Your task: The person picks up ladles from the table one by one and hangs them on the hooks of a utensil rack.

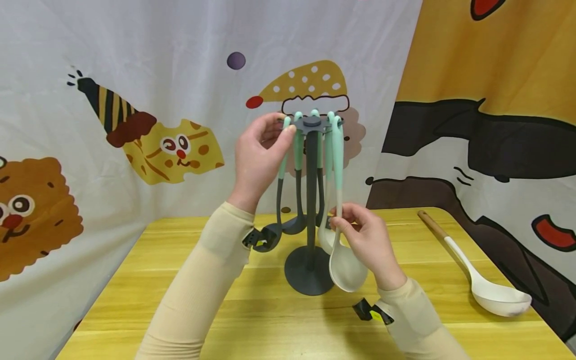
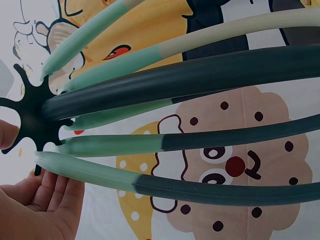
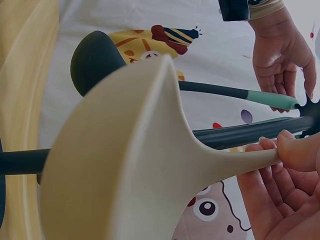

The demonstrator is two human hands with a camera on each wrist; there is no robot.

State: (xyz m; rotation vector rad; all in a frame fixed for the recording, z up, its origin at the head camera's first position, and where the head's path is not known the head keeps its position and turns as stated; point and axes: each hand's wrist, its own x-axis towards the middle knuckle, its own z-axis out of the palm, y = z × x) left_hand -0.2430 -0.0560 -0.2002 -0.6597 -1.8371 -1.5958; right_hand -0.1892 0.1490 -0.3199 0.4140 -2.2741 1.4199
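Note:
A dark grey utensil stand with a round base stands on the table, several mint-handled utensils hanging from its star-shaped top. My left hand grips the edge of that top, thumb over one arm and fingers below, beside the mint handle of a dark ladle. With thumb and fingers, my right hand pinches the cream shaft of a cream ladle just above its bowl. The ladle hangs from the stand's right side, its mint handle upright. Just behind it hangs another cream utensil.
On the right of the wooden table lies a large white ladle with a wooden handle. A printed cartoon curtain hangs behind the table and along its right side.

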